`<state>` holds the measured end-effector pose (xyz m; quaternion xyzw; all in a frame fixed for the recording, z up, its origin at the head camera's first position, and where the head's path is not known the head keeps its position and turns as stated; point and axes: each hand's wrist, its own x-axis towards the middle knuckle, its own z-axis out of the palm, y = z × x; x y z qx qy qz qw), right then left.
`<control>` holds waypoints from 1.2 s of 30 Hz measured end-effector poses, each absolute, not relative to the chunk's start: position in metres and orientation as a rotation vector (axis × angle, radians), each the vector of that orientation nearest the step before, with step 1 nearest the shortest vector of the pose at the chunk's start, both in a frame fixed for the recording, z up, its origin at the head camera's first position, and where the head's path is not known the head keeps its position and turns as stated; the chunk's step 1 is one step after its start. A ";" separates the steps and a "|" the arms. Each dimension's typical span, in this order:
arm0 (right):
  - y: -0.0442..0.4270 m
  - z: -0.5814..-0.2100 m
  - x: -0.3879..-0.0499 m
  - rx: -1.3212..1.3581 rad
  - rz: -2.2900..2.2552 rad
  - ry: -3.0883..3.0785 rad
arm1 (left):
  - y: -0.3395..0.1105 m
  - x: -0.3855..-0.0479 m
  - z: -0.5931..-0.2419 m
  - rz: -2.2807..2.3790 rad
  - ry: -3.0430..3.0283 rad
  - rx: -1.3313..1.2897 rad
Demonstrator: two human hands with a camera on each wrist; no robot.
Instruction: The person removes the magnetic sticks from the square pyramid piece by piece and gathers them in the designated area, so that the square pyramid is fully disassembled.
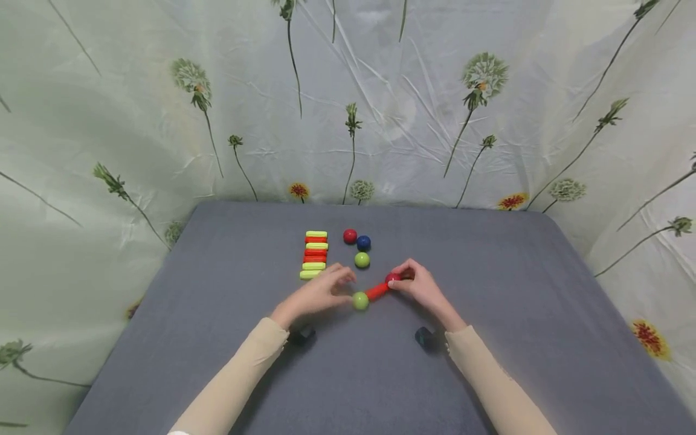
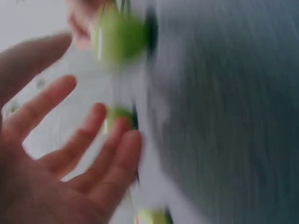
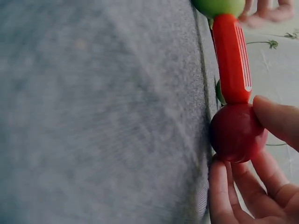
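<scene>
On the grey cloth, a red stick [image 1: 377,292] joins end to end with a green ball [image 1: 360,301] and a dark red ball [image 3: 238,133]. My right hand [image 1: 422,289] pinches the dark red ball between thumb and fingers. Beside the green ball is my left hand [image 1: 324,291], its fingers spread and holding nothing; the left wrist view [image 2: 70,154] shows a gap between fingertips and ball. In the right wrist view the red stick [image 3: 232,58] runs straight from one ball to the other.
A column of several yellow and red sticks [image 1: 315,252] lies beyond my left hand. Farther back sit a red ball [image 1: 350,236], a blue ball [image 1: 364,243] and another green ball [image 1: 362,260]. A flowered curtain [image 1: 380,121] hangs behind the table [image 1: 489,254].
</scene>
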<state>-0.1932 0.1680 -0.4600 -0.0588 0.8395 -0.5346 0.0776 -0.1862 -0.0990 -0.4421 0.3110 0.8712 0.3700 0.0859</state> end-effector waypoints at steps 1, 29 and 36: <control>0.168 -0.460 -0.192 -0.178 -1.585 2.524 | -0.093 -0.184 -0.443 1.052 2.571 0.946; 0.171 -0.423 -0.172 -0.426 -1.497 2.374 | -0.065 -0.253 -0.451 1.337 2.821 0.315; 0.171 -0.423 -0.172 -0.397 -1.490 2.370 | -0.063 -0.234 -0.448 1.460 2.837 0.449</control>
